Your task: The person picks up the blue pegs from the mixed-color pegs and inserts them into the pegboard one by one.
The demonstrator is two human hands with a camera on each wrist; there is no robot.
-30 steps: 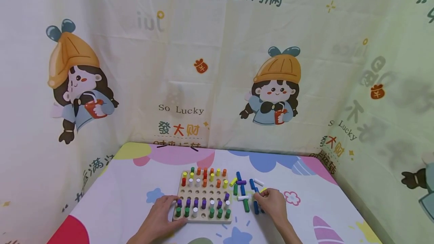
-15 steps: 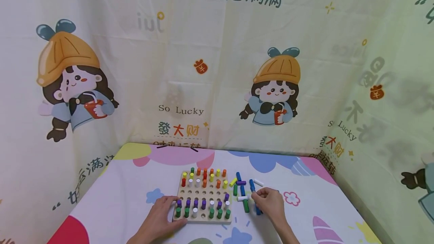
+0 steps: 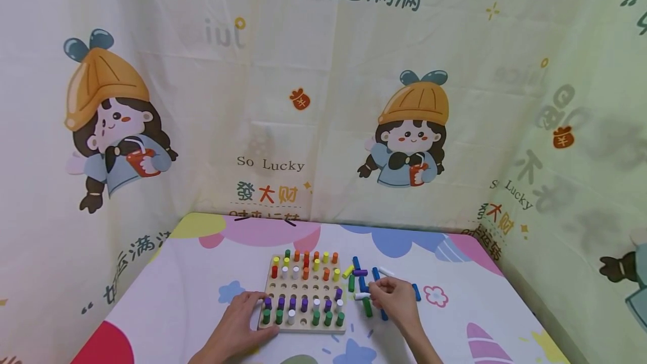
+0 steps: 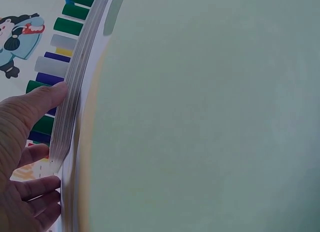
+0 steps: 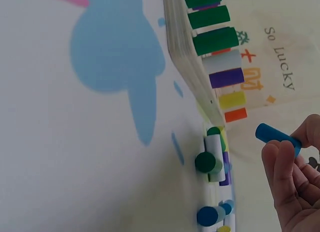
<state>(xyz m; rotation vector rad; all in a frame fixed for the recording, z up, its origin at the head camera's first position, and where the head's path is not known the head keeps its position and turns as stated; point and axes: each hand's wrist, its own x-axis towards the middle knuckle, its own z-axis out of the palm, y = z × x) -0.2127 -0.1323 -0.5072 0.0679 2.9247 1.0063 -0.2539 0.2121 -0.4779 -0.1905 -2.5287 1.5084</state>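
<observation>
A wooden pegboard (image 3: 303,329) stands on the table, with rows of upright coloured pegs and several bare holes in its middle rows. My left hand (image 3: 237,322) grips the board's near left corner. In the left wrist view its thumb (image 4: 47,94) presses the near edge. Right of the board, my right hand (image 3: 396,299) pinches a blue peg (image 5: 275,136) between thumb and fingers, above the loose pegs. The peg is tilted and one end sticks out of the fingers. Some loose pegs are hidden behind this hand.
Loose pegs lie right of the board: a green peg (image 3: 367,308), a purple peg (image 3: 360,273), a white peg (image 3: 386,271), a yellow peg (image 3: 348,271) and several blue ones. One blue peg (image 3: 417,292) lies right of my hand. A printed curtain (image 3: 333,128) hangs behind the table.
My right hand has shifted a little left toward the board, now with the blue peg. A blue peg on its right has come into sight. My left hand stays on the board.
</observation>
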